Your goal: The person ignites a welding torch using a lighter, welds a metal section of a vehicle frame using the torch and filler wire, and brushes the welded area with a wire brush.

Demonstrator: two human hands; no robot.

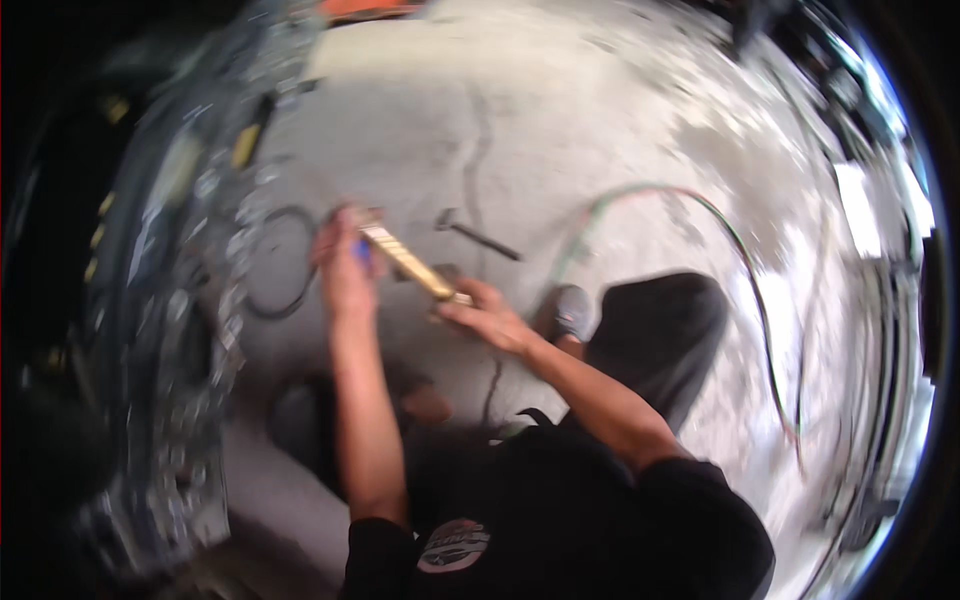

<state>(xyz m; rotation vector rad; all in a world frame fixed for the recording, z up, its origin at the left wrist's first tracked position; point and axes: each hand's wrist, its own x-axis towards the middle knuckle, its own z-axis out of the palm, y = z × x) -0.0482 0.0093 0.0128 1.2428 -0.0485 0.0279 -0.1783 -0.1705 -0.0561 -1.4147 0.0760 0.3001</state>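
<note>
A long, narrow gold-coloured metal strip (408,260) slants between my two hands, its upper end to the left. My right hand (490,315) is closed round the lower end. At the upper end, my left hand (345,250) has its fingers closed against the strip, though motion blurs them. Something small and blue (362,250) shows at the left palm; its kind is too smeared to tell. On the floor just beyond the strip lies a hammer (485,240) with a dark handle.
A bare metal vehicle body (170,300) runs along my left side. Beside it a dark cable loop (280,312) lies on the concrete floor (560,120). A red and green hose (745,245) curves across the right. My shoe (572,312) and bent knee (660,325) are close by.
</note>
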